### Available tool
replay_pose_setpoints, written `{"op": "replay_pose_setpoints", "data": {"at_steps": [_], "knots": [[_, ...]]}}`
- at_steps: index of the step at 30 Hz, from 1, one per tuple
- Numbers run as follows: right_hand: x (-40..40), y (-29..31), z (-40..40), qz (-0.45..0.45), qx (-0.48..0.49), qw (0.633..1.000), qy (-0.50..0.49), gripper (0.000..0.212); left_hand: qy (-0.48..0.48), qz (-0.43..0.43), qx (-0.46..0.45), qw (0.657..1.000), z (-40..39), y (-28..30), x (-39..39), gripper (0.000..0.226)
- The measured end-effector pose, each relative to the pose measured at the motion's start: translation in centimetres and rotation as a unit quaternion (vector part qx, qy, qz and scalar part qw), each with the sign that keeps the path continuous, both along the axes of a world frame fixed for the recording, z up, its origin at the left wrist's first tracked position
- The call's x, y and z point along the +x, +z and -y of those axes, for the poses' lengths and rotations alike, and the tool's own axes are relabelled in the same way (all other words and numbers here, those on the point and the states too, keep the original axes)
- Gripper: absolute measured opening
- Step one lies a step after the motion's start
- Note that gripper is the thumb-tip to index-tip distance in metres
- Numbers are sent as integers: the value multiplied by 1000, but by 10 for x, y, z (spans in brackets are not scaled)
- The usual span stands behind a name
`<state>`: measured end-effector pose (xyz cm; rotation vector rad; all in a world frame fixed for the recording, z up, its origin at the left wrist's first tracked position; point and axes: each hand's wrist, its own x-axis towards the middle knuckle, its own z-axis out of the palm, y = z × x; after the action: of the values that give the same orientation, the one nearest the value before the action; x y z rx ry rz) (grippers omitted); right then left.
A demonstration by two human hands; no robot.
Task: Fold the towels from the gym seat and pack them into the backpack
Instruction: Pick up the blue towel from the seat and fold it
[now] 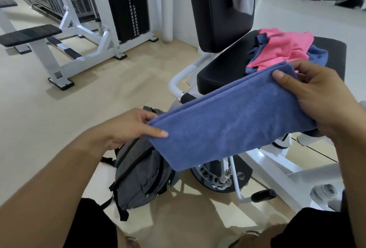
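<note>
Landmark = grey backpack (pixel 142 170), on the floor, leaning vs the machine base. L hand (pixel 126 127) sits just above the backpack top, thumb on top + fingers under, pinching the near-left end of the blue towel (pixel 233 123). Towel is held in air, above and to the right of the backpack, already folded to a long strip w/ layered edges showing along the top. R hand (pixel 320 99) is further right and higher, thumb pressed over the far end, fingers wrapped beneath, clamped on the cloth. Up-right of the backpack, on the gym seat (pixel 223 69), a loose pile of pink + blue towels (pixel 283 51) waits unfolded.

Step in hand, prob.: next fold, end to end. To do well: keep strip taut, match corners, bring ends together so edges stack flush, then lower into the bag. Can't tell if the backpack zip is open.

Long axis runs lower-left to upper-right, R end pointing toward the seat, face tilted toward the camera.
</note>
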<state>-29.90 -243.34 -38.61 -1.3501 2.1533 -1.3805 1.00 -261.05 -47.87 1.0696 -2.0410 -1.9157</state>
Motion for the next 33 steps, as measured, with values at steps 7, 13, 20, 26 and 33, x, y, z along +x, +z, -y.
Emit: {"op": "replay_pose_setpoints", "data": {"at_steps": [7,13,20,26,33], "knots": [[11,-9,8,62,-64,993,-82,16,302,-164,73,936,2,16,-15,23],[78,-8,14,42,-105,993,16,13,273,-261,-94,921,-44,64,-31,39],[131,-23,21,103,-36,984,143,14,211,-233,-165,935,-79,70,-43,41],[131,-27,23,88,-10,986,142,14,210,-240,-50,947,-79,61,-39,40],[132,-33,15,-49,121,972,196,57,200,-237,50,949,-74,60,-31,41]]}}
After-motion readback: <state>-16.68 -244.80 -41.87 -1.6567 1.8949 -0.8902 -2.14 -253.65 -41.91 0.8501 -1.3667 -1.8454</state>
